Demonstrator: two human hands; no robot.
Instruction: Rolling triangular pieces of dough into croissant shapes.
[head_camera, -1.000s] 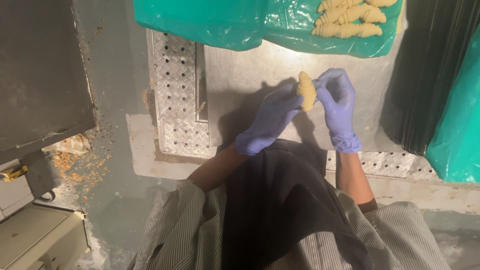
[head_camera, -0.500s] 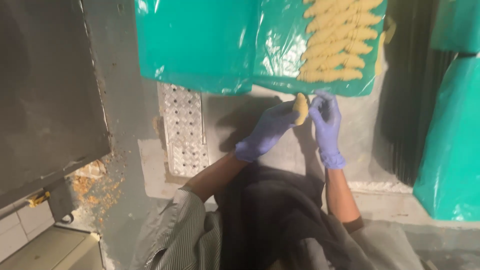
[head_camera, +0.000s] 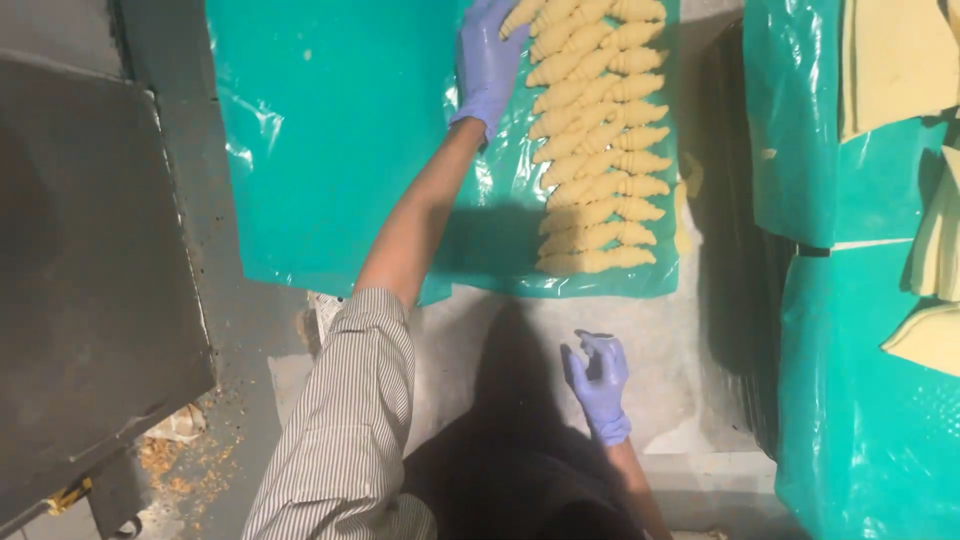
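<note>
My left hand (head_camera: 487, 62), in a purple glove, reaches far forward to the top of a green plastic sheet (head_camera: 340, 150). Its fingertips hold a rolled raw croissant (head_camera: 521, 16) at the far end of a column of several shaped croissants (head_camera: 598, 150) lying on that sheet. My right hand (head_camera: 598, 383), also gloved, hovers over the pale floured worktop (head_camera: 660, 345) near my body, fingers apart and curled, with nothing in it. A striped sleeve covers my left upper arm.
More green sheets (head_camera: 860, 380) on the right carry flat cut dough triangles (head_camera: 895, 60). A dark stack of trays (head_camera: 725, 250) stands between the sheets. A large dark metal panel (head_camera: 90, 270) fills the left, with crumbs (head_camera: 185, 470) below it.
Both hands held the rolled dough together before. Now my left hand has carried it up to the top of the croissant column, and my right hand has let go and stays low.
</note>
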